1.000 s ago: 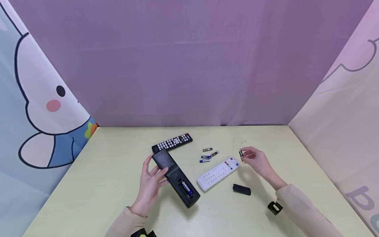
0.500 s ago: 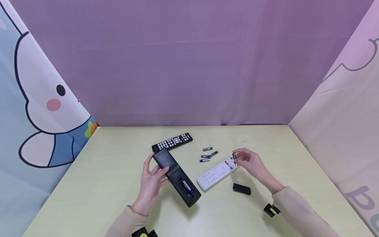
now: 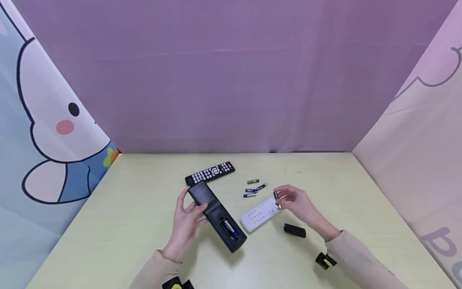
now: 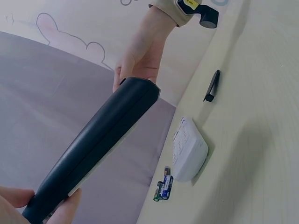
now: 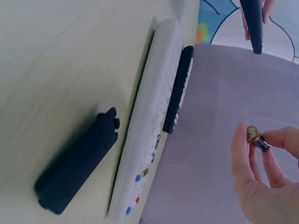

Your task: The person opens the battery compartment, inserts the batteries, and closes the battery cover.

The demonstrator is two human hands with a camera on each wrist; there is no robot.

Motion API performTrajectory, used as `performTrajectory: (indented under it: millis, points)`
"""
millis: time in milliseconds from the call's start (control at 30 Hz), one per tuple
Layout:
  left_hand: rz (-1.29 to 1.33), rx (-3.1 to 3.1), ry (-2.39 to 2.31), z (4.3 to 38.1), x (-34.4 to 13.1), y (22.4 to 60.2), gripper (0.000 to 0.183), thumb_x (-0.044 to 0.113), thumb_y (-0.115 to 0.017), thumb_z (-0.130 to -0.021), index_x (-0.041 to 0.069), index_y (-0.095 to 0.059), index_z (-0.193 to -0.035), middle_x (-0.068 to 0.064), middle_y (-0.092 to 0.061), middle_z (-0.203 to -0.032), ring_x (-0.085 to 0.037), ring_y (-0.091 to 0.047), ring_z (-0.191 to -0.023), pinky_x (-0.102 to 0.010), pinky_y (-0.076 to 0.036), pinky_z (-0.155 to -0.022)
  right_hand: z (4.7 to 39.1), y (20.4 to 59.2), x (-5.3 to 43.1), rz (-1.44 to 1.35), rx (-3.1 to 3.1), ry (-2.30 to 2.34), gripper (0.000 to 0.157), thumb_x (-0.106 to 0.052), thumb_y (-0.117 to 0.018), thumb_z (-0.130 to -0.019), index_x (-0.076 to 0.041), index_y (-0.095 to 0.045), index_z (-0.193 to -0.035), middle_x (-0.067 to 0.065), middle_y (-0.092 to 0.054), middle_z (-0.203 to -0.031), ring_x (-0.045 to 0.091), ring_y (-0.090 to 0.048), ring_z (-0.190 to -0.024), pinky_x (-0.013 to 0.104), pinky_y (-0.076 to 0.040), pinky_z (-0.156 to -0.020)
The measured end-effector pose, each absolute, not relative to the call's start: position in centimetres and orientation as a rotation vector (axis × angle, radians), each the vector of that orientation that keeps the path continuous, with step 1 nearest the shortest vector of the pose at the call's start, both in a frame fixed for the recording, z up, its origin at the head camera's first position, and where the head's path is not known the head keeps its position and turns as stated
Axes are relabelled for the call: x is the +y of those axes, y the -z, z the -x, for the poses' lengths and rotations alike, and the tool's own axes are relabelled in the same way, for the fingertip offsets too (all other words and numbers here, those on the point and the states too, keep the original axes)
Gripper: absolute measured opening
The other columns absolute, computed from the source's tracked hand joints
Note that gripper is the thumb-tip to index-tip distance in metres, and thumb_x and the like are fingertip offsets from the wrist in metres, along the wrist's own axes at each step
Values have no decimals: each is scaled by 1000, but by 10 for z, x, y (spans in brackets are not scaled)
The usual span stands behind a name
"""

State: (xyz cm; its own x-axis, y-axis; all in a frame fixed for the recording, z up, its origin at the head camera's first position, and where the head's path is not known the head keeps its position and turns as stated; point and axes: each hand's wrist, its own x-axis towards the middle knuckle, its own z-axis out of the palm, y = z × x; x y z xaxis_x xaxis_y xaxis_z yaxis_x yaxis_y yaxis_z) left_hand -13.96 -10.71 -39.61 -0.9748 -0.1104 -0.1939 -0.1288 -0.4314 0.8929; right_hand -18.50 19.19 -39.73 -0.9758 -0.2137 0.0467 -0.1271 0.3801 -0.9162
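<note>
My left hand (image 3: 185, 228) grips a black remote control (image 3: 213, 210) by its upper end, back side up and raised above the table. Its battery compartment is uncovered, and one blue-and-white battery (image 3: 229, 228) lies inside. My right hand (image 3: 296, 202) pinches another battery (image 5: 257, 137) between thumb and fingers, in the air over the white remote (image 3: 260, 214). That hand hides the white remote's far end in the head view. On the table nearer to me lies the black battery cover (image 3: 294, 230), apart from both hands.
A second black remote (image 3: 210, 173), buttons up, lies behind the held one. Several loose batteries (image 3: 251, 190) are grouped behind the white remote. A purple curtain (image 3: 231, 80) rises at the table's back edge, with printed cloths at both sides.
My right hand has moved left with its battery, from right of the white remote to above it. The left hand and its remote have shifted only very slightly right.
</note>
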Motion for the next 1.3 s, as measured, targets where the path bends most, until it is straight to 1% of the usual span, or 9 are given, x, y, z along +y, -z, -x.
performTrajectory:
  millis: [133, 400, 633, 733, 800, 933, 1033, 1200, 1300]
  points:
    - [356, 1658, -2629, 140, -105, 396, 77, -10, -50, -81, 28, -16, -138, -13, -56, -108, -19, -64, -78, -33, -54, -64, 182, 395, 185, 351, 2533, 1693, 36, 5, -58, -75, 5, -55, -111, 16, -58, -92, 20, -58, -82, 21, -50, -67]
    - [342, 1669, -2639, 140, -105, 396, 77, -10, -51, -80, 24, -15, -139, -13, -58, -107, -18, -64, -76, -33, -54, -66, 179, 395, 176, 363, 2509, 1691, 33, 4, -60, -76, 5, -56, -109, 16, -60, -95, 19, -59, -83, 20, -51, -68]
    - [340, 1685, -2630, 140, -105, 397, 77, -9, -51, -80, 23, -14, -139, -15, -57, -109, -18, -64, -76, -33, -54, -67, 177, 394, 173, 346, 2427, 1753, 29, 5, -60, -76, 9, -55, -105, 20, -60, -98, 19, -58, -85, 19, -50, -73]
    - [353, 1682, -2625, 140, -105, 398, 77, -9, -51, -80, 25, -15, -139, -16, -56, -109, -19, -64, -77, -33, -54, -67, 177, 394, 172, 335, 2395, 1781, 27, 5, -60, -76, 11, -55, -102, 20, -62, -96, 16, -59, -83, 19, -50, -71]
    - [360, 1679, -2621, 141, -105, 399, 77, -9, -51, -80, 26, -15, -139, -15, -56, -109, -19, -64, -77, -34, -54, -68, 177, 394, 171, 315, 2371, 1806, 27, 4, -62, -76, 11, -55, -101, 18, -63, -94, 14, -60, -80, 20, -51, -69]
    - [362, 1679, -2618, 141, -105, 399, 78, -10, -51, -80, 26, -15, -139, -16, -56, -110, -19, -64, -78, -34, -54, -68, 178, 395, 167, 234, 2317, 1854, 31, -5, -67, -75, 8, -57, -101, 12, -66, -90, 12, -60, -76, 24, -51, -69]
    - [364, 1676, -2616, 140, -105, 399, 78, -9, -51, -80, 26, -15, -139, -17, -55, -111, -19, -64, -78, -34, -54, -69, 179, 397, 165, 189, 2274, 1893, 35, -11, -70, -74, 5, -57, -102, 6, -67, -85, 15, -61, -75, 27, -52, -70]
    - [376, 1673, -2617, 140, -104, 398, 78, -9, -52, -80, 27, -15, -139, -17, -56, -111, -19, -64, -77, -33, -54, -68, 178, 396, 160, 175, 2190, 1969, 33, -11, -70, -74, 5, -56, -100, 6, -67, -83, 20, -63, -72, 29, -53, -71]
    - [368, 1672, -2619, 140, -104, 398, 77, -9, -51, -81, 26, -15, -139, -16, -56, -111, -19, -64, -77, -33, -54, -68, 177, 395, 156, 160, 2148, 2006, 31, -9, -70, -74, 5, -55, -97, 6, -67, -83, 17, -63, -69, 30, -53, -71]
